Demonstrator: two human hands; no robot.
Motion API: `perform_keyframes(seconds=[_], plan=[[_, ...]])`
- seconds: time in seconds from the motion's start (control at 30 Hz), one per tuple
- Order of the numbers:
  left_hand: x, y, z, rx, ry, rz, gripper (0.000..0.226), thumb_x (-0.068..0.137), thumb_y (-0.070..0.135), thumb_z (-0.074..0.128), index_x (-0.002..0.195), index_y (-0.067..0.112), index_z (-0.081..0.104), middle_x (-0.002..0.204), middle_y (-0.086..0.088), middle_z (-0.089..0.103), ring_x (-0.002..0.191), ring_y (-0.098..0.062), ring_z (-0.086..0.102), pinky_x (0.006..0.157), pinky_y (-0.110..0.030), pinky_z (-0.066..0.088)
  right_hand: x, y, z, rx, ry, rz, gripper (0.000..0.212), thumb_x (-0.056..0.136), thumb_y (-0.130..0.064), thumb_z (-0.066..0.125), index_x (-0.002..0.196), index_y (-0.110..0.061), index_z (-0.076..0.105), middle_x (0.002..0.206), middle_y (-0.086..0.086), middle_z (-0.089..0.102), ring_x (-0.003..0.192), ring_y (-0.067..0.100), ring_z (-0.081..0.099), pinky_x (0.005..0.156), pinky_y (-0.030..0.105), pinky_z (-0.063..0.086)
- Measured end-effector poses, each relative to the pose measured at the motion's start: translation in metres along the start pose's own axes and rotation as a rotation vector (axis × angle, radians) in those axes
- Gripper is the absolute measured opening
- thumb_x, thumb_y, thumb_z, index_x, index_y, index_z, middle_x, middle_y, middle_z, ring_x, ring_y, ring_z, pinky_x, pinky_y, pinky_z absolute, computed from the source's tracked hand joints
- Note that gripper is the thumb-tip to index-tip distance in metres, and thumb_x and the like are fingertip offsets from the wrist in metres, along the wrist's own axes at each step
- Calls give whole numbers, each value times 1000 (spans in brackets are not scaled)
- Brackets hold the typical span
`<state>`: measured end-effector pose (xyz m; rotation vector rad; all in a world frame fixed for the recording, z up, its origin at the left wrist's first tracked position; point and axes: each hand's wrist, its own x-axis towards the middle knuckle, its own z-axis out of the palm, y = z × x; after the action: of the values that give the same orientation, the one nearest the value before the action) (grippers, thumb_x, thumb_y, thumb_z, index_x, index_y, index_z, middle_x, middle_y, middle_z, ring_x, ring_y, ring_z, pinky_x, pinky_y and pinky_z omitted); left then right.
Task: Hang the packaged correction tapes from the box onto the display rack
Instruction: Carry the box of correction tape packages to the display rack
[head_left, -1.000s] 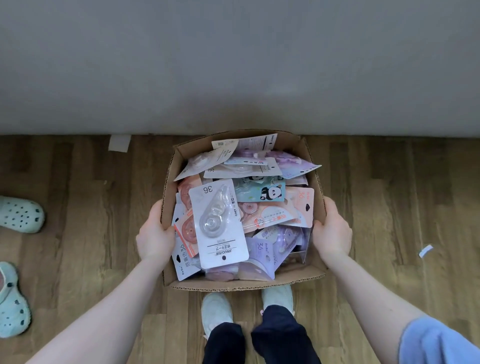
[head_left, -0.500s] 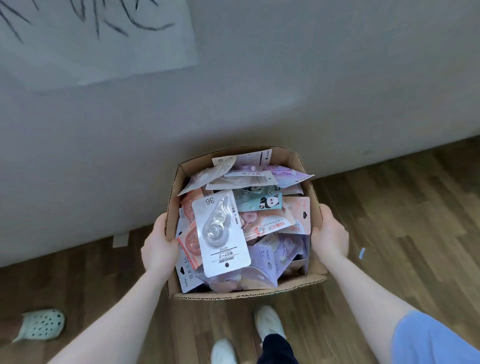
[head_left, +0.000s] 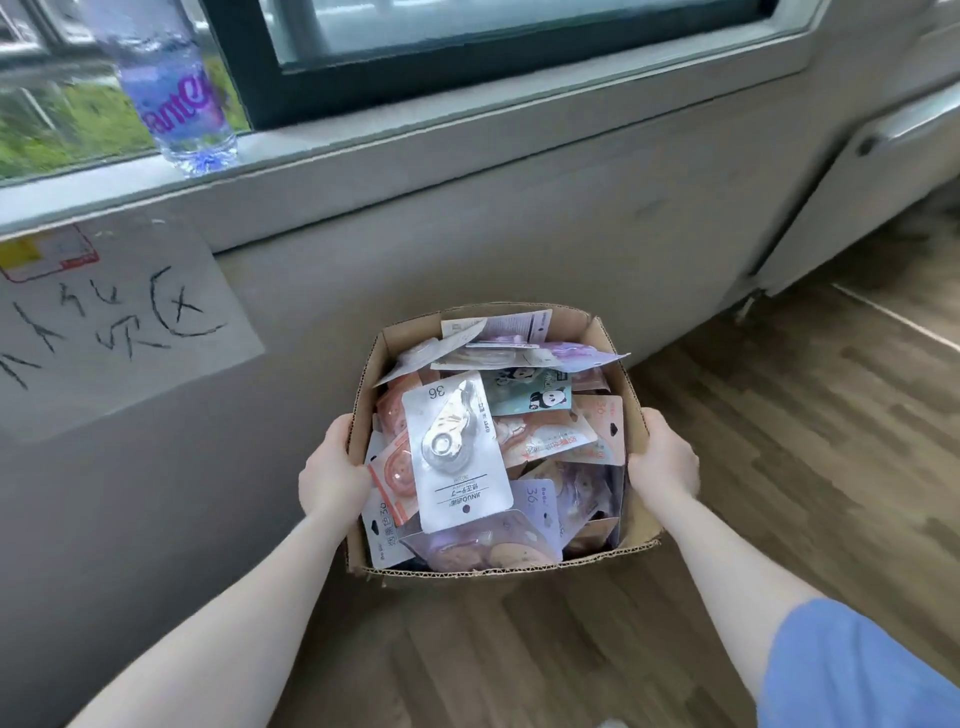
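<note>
I carry an open cardboard box (head_left: 636, 525) in front of me, held up off the floor. It is heaped with packaged correction tapes in pink, purple, teal and white. A white pack marked 36 (head_left: 457, 452) lies on top near the left side. My left hand (head_left: 330, 470) grips the box's left wall with the fingers underneath, out of sight. On the opposite wall, my right hand (head_left: 662, 462) grips in the same way. No display rack is in view.
A grey wall stands straight ahead with a window sill above it. A plastic bottle with a purple label (head_left: 176, 98) stands on the sill at the left. A paper sheet with handwriting (head_left: 114, 332) is stuck to the wall. Wooden floor (head_left: 779, 441) stretches to the right.
The box has risen with both hands still on its sides. My view has tilted up and turned right, bringing in the window, the bottle and the paper sheet; the shoes and my feet have dropped out.
</note>
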<state>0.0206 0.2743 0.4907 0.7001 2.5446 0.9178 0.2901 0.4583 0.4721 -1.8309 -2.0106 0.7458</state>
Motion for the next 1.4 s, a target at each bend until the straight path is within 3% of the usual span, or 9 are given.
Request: perform_keyframes(seconds=[0.13, 0.43, 0.53, 0.87, 1.1, 1.27, 1.4], plan=[[-5, 62, 29, -5, -40, 91, 49, 79, 9, 50, 121, 33, 49, 93, 1, 61, 85, -28, 53, 71, -31, 40, 17, 36, -54, 53, 54, 45, 26, 90, -19, 49, 114, -29, 49, 104, 5, 64, 88, 29, 54, 66, 29, 41], [-14, 201, 147, 46, -177, 234, 52, 74, 7, 52, 117, 37, 50, 88, 5, 60, 82, -26, 54, 67, -29, 37, 84, 142, -165, 56, 182, 227, 25, 80, -8, 50, 99, -24, 51, 92, 5, 66, 79, 33, 52, 65, 33, 46], [-18, 243, 189, 54, -218, 283, 54, 72, 5, 53, 116, 36, 50, 89, 4, 61, 83, -26, 54, 68, -29, 37, 101, 179, -197, 32, 214, 275, 26, 79, -7, 50, 97, -24, 52, 89, 5, 65, 76, 31, 50, 61, 30, 40], [-36, 367, 303, 41, -372, 487, 57, 72, -1, 45, 114, 38, 52, 86, 8, 61, 81, -24, 55, 66, -27, 37, 131, 273, -280, -10, 402, 480, 45, 71, 7, 44, 106, -19, 54, 92, 13, 65, 76, 33, 51, 60, 31, 40], [-14, 445, 394, 59, -521, 617, 55, 74, 1, 46, 115, 37, 53, 89, 7, 62, 83, -23, 55, 66, -28, 38, 171, 326, -293, 18, 481, 683, 54, 75, 4, 48, 122, -22, 51, 107, 13, 65, 94, 35, 58, 67, 32, 46], [17, 509, 457, 131, -611, 711, 60, 72, 0, 49, 122, 35, 50, 94, 4, 62, 84, -24, 55, 70, -29, 39, 217, 343, -306, 3, 513, 829, 26, 74, 3, 50, 95, -13, 49, 94, 13, 61, 82, 32, 52, 60, 29, 39], [26, 560, 495, 152, -667, 799, 59, 73, 0, 51, 122, 33, 50, 90, 5, 59, 82, -23, 52, 71, -30, 39, 242, 356, -317, 18, 551, 935, 21, 75, 2, 51, 83, -14, 40, 81, 8, 53, 75, 29, 48, 55, 29, 33]])
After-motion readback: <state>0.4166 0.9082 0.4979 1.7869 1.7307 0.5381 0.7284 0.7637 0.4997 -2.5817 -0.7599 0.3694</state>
